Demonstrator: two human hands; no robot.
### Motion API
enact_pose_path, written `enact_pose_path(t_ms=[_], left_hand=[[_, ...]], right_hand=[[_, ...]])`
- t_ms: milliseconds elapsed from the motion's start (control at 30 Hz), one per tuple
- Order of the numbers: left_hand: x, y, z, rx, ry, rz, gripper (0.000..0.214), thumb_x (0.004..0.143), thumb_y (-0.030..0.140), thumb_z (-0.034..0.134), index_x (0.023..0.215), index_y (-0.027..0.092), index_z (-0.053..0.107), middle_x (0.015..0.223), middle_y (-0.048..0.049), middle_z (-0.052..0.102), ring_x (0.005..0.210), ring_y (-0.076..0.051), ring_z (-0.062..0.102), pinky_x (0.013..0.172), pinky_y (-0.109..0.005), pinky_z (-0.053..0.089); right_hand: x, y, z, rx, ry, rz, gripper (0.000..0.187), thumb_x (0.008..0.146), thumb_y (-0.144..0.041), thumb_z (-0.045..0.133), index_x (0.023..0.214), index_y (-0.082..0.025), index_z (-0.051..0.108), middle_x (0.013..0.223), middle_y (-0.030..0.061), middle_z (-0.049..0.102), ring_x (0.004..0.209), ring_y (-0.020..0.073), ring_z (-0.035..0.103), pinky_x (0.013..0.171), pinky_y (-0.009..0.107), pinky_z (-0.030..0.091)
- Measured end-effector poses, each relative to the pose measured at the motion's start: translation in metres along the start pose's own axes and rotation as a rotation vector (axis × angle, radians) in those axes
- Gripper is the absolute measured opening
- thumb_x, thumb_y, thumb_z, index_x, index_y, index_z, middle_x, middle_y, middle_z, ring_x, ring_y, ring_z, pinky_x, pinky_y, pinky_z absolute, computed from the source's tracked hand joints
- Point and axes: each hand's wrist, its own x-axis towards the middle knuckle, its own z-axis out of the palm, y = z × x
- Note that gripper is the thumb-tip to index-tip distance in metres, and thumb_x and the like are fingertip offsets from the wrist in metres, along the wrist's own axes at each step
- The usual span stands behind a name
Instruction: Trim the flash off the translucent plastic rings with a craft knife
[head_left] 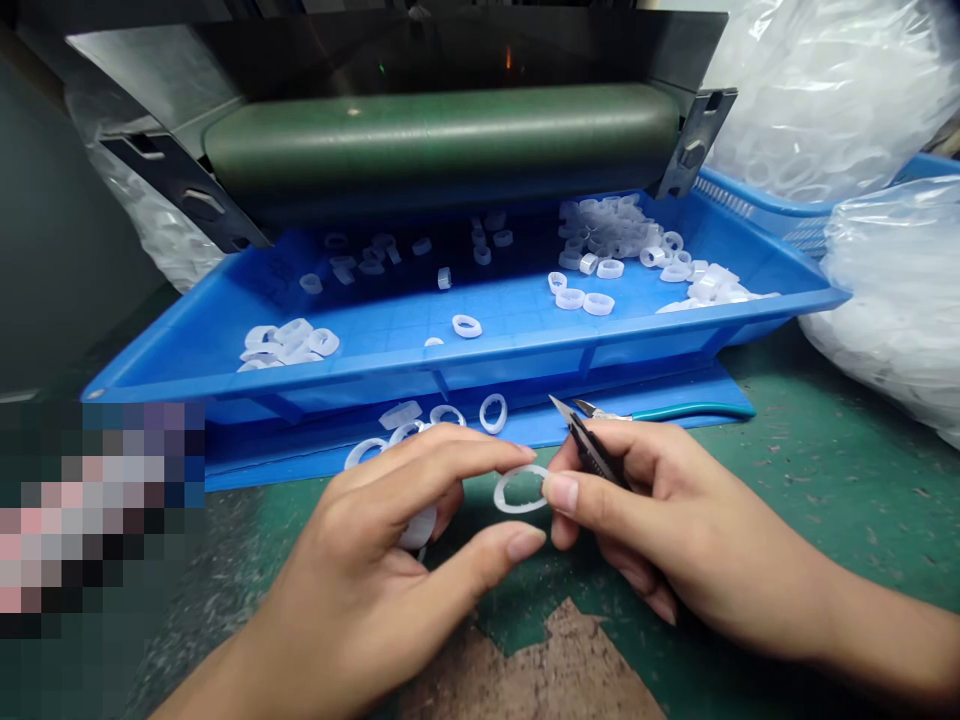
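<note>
A translucent white plastic ring (pixel 520 489) is held between both hands low in the middle of the view. My left hand (pixel 390 560) pinches its left side with index finger and thumb, and more white rings (pixel 417 528) sit tucked in its palm. My right hand (pixel 660 520) touches the ring's right side with a fingertip while gripping small dark snips (pixel 589 445), blades pointing up and left. Several loose rings (pixel 442 415) lie just beyond my fingers on a flat blue lid (pixel 660 412).
A blue tray (pixel 517 345) with scattered and heaped white rings (pixel 615 235) stands under a green conveyor roller (pixel 442 135). Teal-handled cutters (pixel 675 410) lie on the lid. Clear bags of rings (pixel 885 280) fill the right. The worn green tabletop (pixel 825 480) surrounds my hands.
</note>
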Motion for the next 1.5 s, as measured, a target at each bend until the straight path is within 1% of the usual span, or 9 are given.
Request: enact_pose_path(t_ms=[267,500,633,733,900,1033,1167,1333,1500], left_hand=[[-0.005,-0.007,0.003,0.019,0.045,-0.007,0.031,0.101,0.039,0.101,0.129,0.050,0.092,0.085,0.0113,0.087,0.063,-0.012,0.070,0.069,-0.022,0.060],[-0.001,0.002,0.001,-0.084,0.005,-0.220,0.020,0.098,0.051,0.099,0.114,0.039,0.096,0.095,0.0021,0.093,0.058,-0.014,0.068,0.054,-0.024,0.054],[0.001,0.006,0.001,-0.211,-0.054,-0.303,0.016,0.101,0.052,0.096,0.109,0.038,0.095,0.103,0.0008,0.094,0.072,-0.017,0.078,0.066,-0.023,0.064],[-0.003,0.004,0.001,-0.179,0.005,-0.311,0.020,0.100,0.055,0.097,0.110,0.037,0.095,0.106,0.0000,0.094,0.085,-0.021,0.084,0.068,-0.024,0.065],[-0.006,0.000,0.003,-0.070,0.008,-0.201,0.022,0.103,0.057,0.094,0.113,0.038,0.096,0.110,0.0000,0.097,0.074,-0.020,0.082,0.055,-0.026,0.056],[-0.007,0.001,0.007,-0.090,-0.014,-0.052,0.014,0.103,0.043,0.098,0.116,0.044,0.096,0.110,0.0038,0.098,0.089,-0.024,0.089,0.074,-0.029,0.068],[-0.011,-0.001,0.008,-0.109,-0.006,-0.035,0.019,0.100,0.040,0.101,0.118,0.046,0.098,0.109,0.0036,0.098,0.100,-0.027,0.093,0.099,-0.035,0.074],[-0.009,-0.004,0.005,-0.083,-0.057,-0.045,0.016,0.103,0.052,0.099,0.119,0.049,0.099,0.106,0.0045,0.099,0.073,-0.022,0.086,0.063,-0.028,0.065],[-0.008,-0.004,0.006,-0.094,-0.021,-0.054,0.018,0.102,0.052,0.100,0.119,0.056,0.097,0.099,0.0108,0.097,0.058,-0.014,0.073,0.059,-0.024,0.059]], right_hand=[[0.000,0.004,-0.002,0.151,-0.109,0.078,0.050,0.103,-0.065,0.088,0.082,-0.022,0.073,0.051,-0.0097,0.052,0.038,0.0071,0.041,0.038,0.016,0.035],[0.001,0.004,-0.001,0.168,-0.144,0.098,0.048,0.104,-0.063,0.089,0.084,-0.022,0.074,0.050,-0.0098,0.052,0.039,0.0071,0.041,0.039,0.016,0.035],[0.001,0.003,-0.001,0.167,-0.154,0.090,0.048,0.104,-0.063,0.090,0.085,-0.022,0.073,0.052,-0.0103,0.051,0.041,0.0078,0.041,0.041,0.017,0.037],[0.002,-0.002,0.001,0.110,-0.103,0.052,0.048,0.103,-0.066,0.090,0.088,-0.023,0.075,0.057,-0.0088,0.054,0.045,0.0103,0.045,0.043,0.022,0.039],[0.008,-0.011,0.007,-0.037,-0.031,-0.052,0.037,0.100,-0.059,0.094,0.104,-0.023,0.083,0.069,-0.0050,0.064,0.057,0.0161,0.058,0.051,0.027,0.046],[0.006,-0.007,0.007,-0.136,-0.001,-0.112,0.030,0.099,-0.051,0.094,0.098,-0.024,0.081,0.070,-0.0044,0.064,0.064,0.0181,0.059,0.056,0.029,0.046],[0.000,0.000,0.003,-0.170,0.009,-0.128,0.026,0.099,-0.038,0.089,0.083,-0.025,0.072,0.070,-0.0041,0.060,0.068,0.0183,0.055,0.061,0.031,0.042],[-0.003,0.002,0.001,-0.153,-0.006,-0.102,0.028,0.100,-0.019,0.070,0.075,-0.024,0.061,0.071,-0.0041,0.060,0.066,0.0141,0.049,0.060,0.029,0.036],[-0.002,0.003,0.000,-0.061,-0.039,-0.017,0.016,0.103,-0.020,0.069,0.087,-0.024,0.069,0.071,-0.0057,0.069,0.046,0.0078,0.046,0.042,0.021,0.034]])
